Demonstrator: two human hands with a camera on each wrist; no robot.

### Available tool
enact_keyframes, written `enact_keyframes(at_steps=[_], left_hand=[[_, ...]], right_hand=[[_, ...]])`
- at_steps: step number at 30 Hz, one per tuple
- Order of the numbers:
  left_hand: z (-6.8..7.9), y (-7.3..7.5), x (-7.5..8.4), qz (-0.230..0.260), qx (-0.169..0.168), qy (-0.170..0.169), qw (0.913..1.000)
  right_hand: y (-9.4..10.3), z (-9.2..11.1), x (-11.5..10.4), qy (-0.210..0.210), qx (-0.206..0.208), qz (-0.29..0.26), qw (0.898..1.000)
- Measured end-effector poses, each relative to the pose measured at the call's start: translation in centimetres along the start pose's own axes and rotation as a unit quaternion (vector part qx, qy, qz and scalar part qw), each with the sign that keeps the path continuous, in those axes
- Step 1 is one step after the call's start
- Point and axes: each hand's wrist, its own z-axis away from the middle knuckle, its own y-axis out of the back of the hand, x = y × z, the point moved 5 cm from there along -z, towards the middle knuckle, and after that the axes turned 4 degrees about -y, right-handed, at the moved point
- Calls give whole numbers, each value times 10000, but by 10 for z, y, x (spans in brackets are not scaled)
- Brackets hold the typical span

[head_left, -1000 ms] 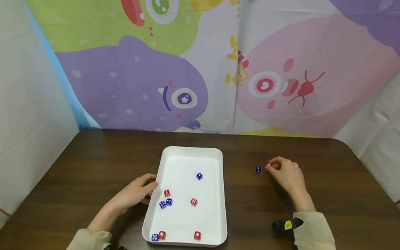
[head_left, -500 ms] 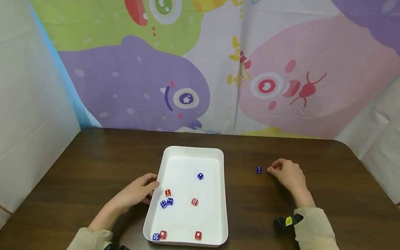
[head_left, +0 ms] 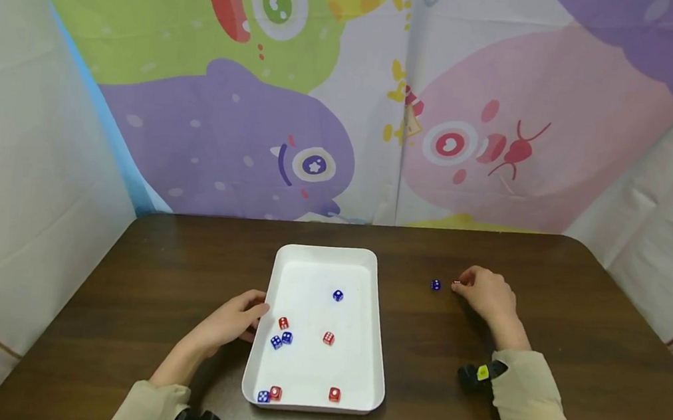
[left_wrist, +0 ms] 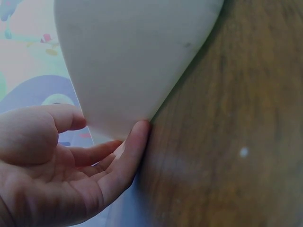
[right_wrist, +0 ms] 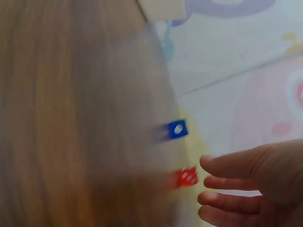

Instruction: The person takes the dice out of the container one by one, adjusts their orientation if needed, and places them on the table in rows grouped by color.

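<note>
A white tray [head_left: 301,370] lies on the dark wooden table, holding several red and blue dice. My left hand [head_left: 230,321] grips its left side, thumb at the rim and fingers low against the outer wall [left_wrist: 128,71]. Right of the tray, a blue die [head_left: 436,285] and a red die [head_left: 456,283] rest on the table. Beside the red die is my right hand [head_left: 489,300], partly covering it in the head view. In the right wrist view, a small gap separates the red die [right_wrist: 188,177] from my loosely extended fingers; the blue die [right_wrist: 178,128] sits beyond.
Inside the tray, one blue die [head_left: 337,295] lies toward the far end, and a red die [head_left: 335,395] is at the near right. A cartoon-printed cloth [head_left: 229,134] hangs behind the table's far edge. Pale cloth walls [head_left: 48,145] flank both sides.
The red die has moved slightly right and nearer, away from the blue die, and my right hand's fingers now stand off it. My left hand stays on the tray.
</note>
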Motion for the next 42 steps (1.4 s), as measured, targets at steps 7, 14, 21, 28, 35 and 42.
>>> enact_keyframes(at_steps=[7,14,21,28,35,42], left_hand=[[-1,-1,-1,-6,-20,-21,10000],[-1,1,1,24,-3,-21,10000],[0,0,2,21,-19,-19,10000],[1,0,2,-27,-17,-13,10000],[0,1,2,-62,-1,-22,10000],[1,1,3,-77,-44,-40,10000]], right_hand=[[7,8,-34,462,383,-28,9982],[0,7,-62,730,600,-388,9948],[-17,18,-99,1389,649,-587,9864],[-31,29,-126,1890,758,-650,9769],[-43,33,-147,2459,592,-386,9667],[-58,37,-162,3180,21,195,9479]])
